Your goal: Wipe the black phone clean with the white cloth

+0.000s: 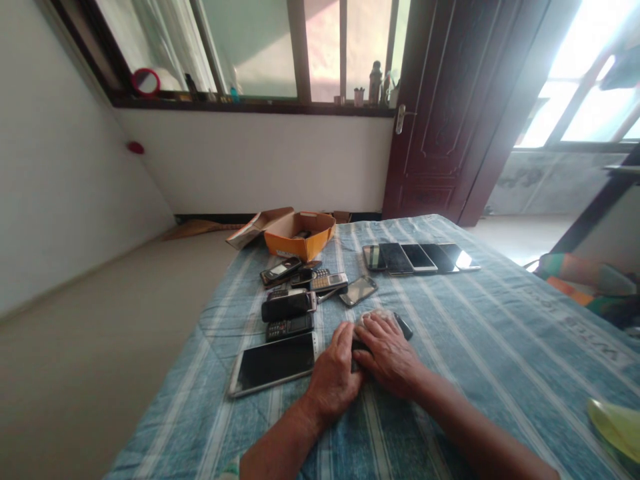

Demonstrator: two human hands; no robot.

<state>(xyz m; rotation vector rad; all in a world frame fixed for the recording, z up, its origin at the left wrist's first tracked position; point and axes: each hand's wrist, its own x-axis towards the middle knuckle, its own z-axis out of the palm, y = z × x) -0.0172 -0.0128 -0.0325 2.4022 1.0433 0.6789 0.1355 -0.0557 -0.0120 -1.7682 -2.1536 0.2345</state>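
Observation:
My left hand [336,370] is closed round the near side of a dark phone-like object [404,326], mostly hidden by my hands. My right hand [391,353] lies over it, its fingers curled on a crumpled whitish cloth or wrap [376,315]. To the left is a large white-framed tablet [275,363] with a black screen. Beyond it lie a black keypad phone [290,327], a dark phone [287,307] and a silver keypad phone [329,282] in a loose pile. A grey touchscreen phone [359,291] rests just past my hands.
An orange box [300,240] with its lid open stands at the far edge of the striped blue cloth [450,373]. Several smartphones [419,258] lie in a row at the far right. A yellow-green item [615,427] is at the right edge. Behind are a brown door [450,100] and windowsill.

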